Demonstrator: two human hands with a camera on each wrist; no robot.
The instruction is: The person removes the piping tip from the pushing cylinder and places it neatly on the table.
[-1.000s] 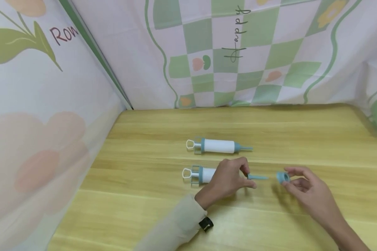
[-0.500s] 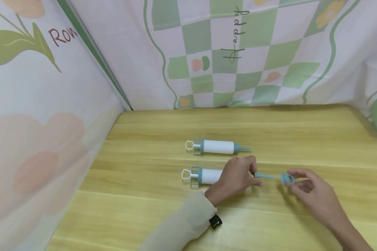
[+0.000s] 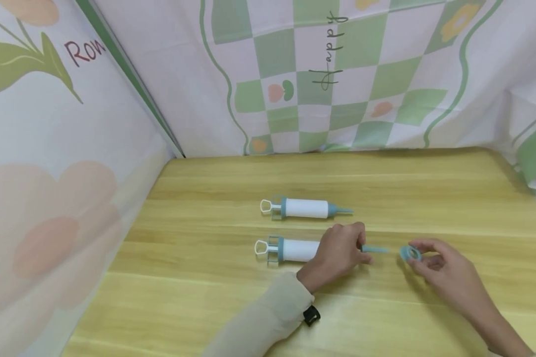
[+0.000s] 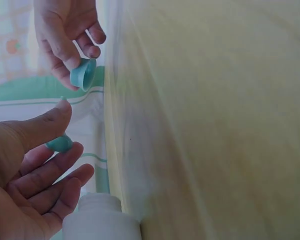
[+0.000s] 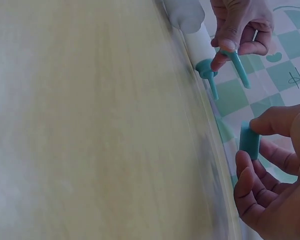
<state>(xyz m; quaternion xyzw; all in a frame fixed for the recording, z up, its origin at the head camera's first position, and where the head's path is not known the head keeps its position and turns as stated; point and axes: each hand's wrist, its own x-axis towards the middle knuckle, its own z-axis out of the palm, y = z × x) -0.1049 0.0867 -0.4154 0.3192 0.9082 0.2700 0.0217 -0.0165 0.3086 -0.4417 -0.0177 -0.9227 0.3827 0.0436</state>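
My left hand (image 3: 337, 253) pinches a slim teal nozzle (image 3: 375, 249) between thumb and fingers, its tip pointing right. Facing it, my right hand (image 3: 451, 280) holds a teal ring cap (image 3: 405, 253) by the edge; a short gap separates cap and nozzle tip. The right wrist view shows the nozzle (image 5: 240, 70) and the cap (image 5: 250, 141) apart in the air. Below my left hand lies a white syringe-like tube (image 3: 297, 250) with a ring-handled plunger; its front end is hidden from above. In the left wrist view its bare, narrower white mouth (image 4: 100, 201) shows.
Behind, a second white syringe-like tube (image 3: 306, 208) lies parallel, with teal cap and nozzle fitted at its right end. Both rest on a wood-grain table (image 3: 205, 297). A printed curtain (image 3: 353, 74) hangs along the back edge, and another flowered cloth (image 3: 49, 198) covers the left side.
My left hand has moved right with the nozzle, uncovering more of the near tube. The cap in my right hand has shifted slightly right and turned a little. The head view has drifted slightly.
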